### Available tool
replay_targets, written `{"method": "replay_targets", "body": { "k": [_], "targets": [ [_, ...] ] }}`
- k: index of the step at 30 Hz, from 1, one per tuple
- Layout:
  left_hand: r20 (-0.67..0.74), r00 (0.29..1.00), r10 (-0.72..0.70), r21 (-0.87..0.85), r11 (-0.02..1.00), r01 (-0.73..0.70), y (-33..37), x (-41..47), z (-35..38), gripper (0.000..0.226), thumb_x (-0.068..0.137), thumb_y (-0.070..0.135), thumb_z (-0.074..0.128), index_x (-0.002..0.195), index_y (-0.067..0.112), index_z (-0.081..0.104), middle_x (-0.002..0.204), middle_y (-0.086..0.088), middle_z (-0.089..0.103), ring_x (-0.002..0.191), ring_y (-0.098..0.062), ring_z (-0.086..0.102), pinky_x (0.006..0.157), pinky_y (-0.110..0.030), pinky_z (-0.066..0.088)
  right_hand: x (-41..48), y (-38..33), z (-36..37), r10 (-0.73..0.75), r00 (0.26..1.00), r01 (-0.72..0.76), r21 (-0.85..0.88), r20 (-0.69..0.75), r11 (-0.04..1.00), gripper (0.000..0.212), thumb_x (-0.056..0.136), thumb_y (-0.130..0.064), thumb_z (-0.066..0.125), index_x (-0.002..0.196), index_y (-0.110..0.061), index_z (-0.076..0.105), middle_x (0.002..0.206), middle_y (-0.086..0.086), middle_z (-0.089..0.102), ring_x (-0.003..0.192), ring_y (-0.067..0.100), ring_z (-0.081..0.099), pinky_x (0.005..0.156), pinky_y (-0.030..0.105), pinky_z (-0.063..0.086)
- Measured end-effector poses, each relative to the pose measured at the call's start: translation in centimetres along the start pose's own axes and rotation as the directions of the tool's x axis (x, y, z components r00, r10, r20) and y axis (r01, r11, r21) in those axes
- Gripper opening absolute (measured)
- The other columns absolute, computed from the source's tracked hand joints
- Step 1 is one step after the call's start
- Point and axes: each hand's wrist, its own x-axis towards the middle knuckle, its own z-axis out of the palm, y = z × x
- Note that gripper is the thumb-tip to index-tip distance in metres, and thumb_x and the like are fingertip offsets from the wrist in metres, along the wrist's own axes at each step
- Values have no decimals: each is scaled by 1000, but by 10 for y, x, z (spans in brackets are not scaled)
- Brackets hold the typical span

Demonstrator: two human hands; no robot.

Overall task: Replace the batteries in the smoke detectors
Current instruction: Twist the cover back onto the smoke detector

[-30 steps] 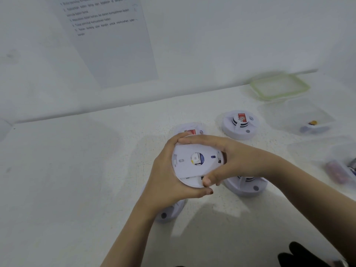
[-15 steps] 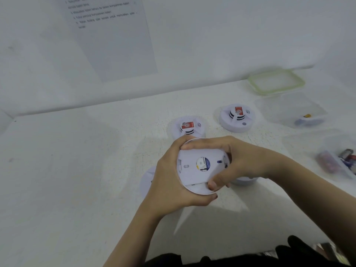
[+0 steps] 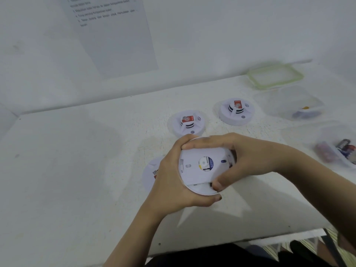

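Both hands close round the held smoke detector, which is lifted above the white table with its flat back turned to the camera. The left hand cups the left and lower rim, its fingers curled behind the body and its thumb lying along the bottom edge. The right hand grips from the right: its forefinger lies across the top rim and its thumb presses on the lower part of the back, at the seam of a panel. A round sticker sits in the middle of that back.

Just behind the held smoke detector, a second smoke detector stands face up on the table, with a red label on its raised centre. Behind and to the right stands a third detector, the same way up. To the left, mostly hidden by the left hand, lies a fourth detector.

Well to the right of the held smoke detector, a clear tub holds what look like batteries, though blur makes them hard to read. Behind it, another clear tub holds a small yellow item and a dark one. Farther back still, a green-rimmed lid lies flat. A printed sheet hangs on the wall behind and to the left.
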Motion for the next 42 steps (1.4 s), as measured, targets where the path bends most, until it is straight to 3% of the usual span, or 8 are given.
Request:
{"method": "replay_targets", "body": {
  "k": [5,10,14,19,23,32,35,42],
  "targets": [
    [13,1000,3,15,1000,-3,1,1,7,103,41,34,90,130,41,40,119,23,59,115,-7,59,88,-27,54,-14,-2,5,19,998,-24,-85,-66,996,74,72,-2,79,131,-31,46,127,-19,51,119,0,49,91,11,40],
    [6,999,-49,-10,999,49,-5,-9,18,106,38,28,95,124,47,37,117,30,55,112,1,58,81,-15,52,-27,14,18,39,978,-49,-40,-204,998,71,70,-9,82,129,-28,46,128,-8,52,119,13,52,93,33,49],
    [0,997,-80,-29,996,80,-13,-23,30,103,44,15,94,125,45,38,119,31,54,115,0,56,85,-14,50,-34,23,25,65,969,-102,-142,-240,985,66,69,-17,84,125,-33,53,123,-24,53,118,3,50,87,16,45],
    [-21,991,-134,-44,990,133,-25,-45,46,103,50,2,94,123,51,40,121,29,56,115,0,57,85,-13,49,-44,28,36,92,972,-164,-349,-215,923,69,69,-29,82,127,-42,49,132,-27,45,123,-6,40,93,18,41],
    [-26,988,-151,-21,988,150,-29,-53,54,97,50,19,94,127,40,39,124,27,55,117,-1,57,88,-13,47,-52,29,44,123,973,-208,-504,-197,839,72,68,-37,78,131,-47,42,143,-20,31,131,-1,27,107,34,33],
    [-3,990,-143,67,987,143,-22,-64,60,101,44,48,90,130,40,38,126,25,54,117,-3,56,92,-19,49,-66,34,48,-42,985,-103,-775,-165,624,74,65,-44,77,133,-37,49,131,-5,42,117,10,30,95,19,16],
    [2,990,-140,104,985,139,-24,-66,60,104,45,50,90,135,36,39,127,19,54,117,-7,56,95,-31,51,-69,34,50,-35,988,-98,-776,-152,623,75,66,-40,78,135,-31,49,126,-2,47,111,15,39,93,22,24],
    [-11,988,-152,116,982,152,-17,-66,60,103,48,26,97,136,31,42,122,23,57,114,-2,57,90,-20,51,-70,30,50,42,986,-146,-700,-164,699,74,73,-36,75,139,-28,41,124,-6,45,108,11,36,94,23,29]
  ]
}}
